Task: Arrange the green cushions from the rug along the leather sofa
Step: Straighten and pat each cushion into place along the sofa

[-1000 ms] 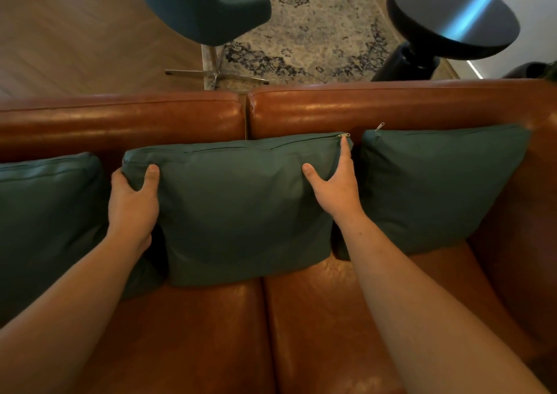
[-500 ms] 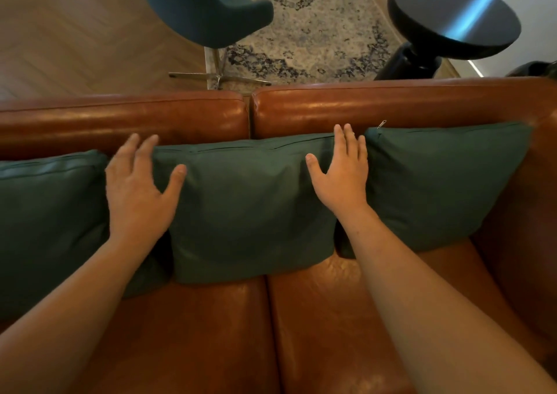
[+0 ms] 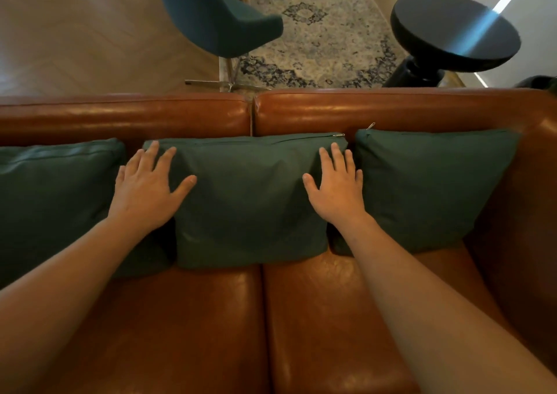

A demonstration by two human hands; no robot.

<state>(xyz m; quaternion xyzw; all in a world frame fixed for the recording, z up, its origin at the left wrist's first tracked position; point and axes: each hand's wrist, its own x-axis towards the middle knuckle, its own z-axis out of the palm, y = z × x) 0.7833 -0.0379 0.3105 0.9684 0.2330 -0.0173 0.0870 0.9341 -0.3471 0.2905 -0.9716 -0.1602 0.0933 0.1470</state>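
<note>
Where cushions (image 3: 250, 194) lean: leather sofa (image 3: 187, 327), rug (image 3: 325, 38).

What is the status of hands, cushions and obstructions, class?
Left hand and right hand open, flat on middle cushion. Three cushions upright along sofa. Nothing in the way.

1. The room is dim and warm-toned; the leather sofa (image 3: 331, 318) shows soft, broad sheen on its backrest top and seat cushions.
2. A hard bright streak of light crosses the round black bench (image 3: 452, 29) behind the sofa and runs on along the wall.
3. Deep shadow sits in the gaps between the green cushions (image 3: 250, 201) on the sofa.
4. Wide-angle distortion bows the sofa's backrest and stretches the forearms toward the lower corners.
5. Focus is mildly soft throughout.
</note>
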